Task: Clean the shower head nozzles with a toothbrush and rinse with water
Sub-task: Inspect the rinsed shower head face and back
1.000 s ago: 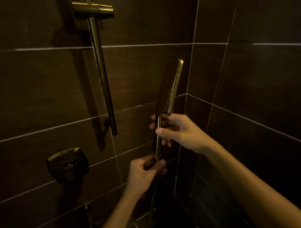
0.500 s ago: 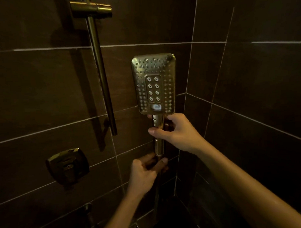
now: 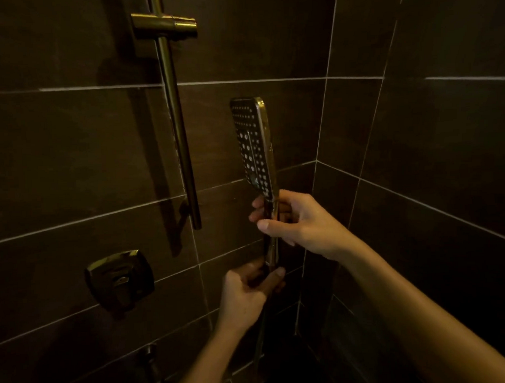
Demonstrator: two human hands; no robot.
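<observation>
Shower head upright before tiled corner, right of slide rail, nozzle face turned left, seen nearly edge-on. Right hand reaches in from lower right, fingers and thumb curled round handle just under head. Left hand lower, forearm rising from bottom edge, fingers wrapped round handle's lower end. Left fingertips mostly hidden. Hose barely discernible in dark below. Both forearms cut off by frame.

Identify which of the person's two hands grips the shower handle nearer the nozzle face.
The right hand, wrapped round the handle directly beneath the shower head. The left hand holds the handle's bottom end, farther from the nozzles.
</observation>
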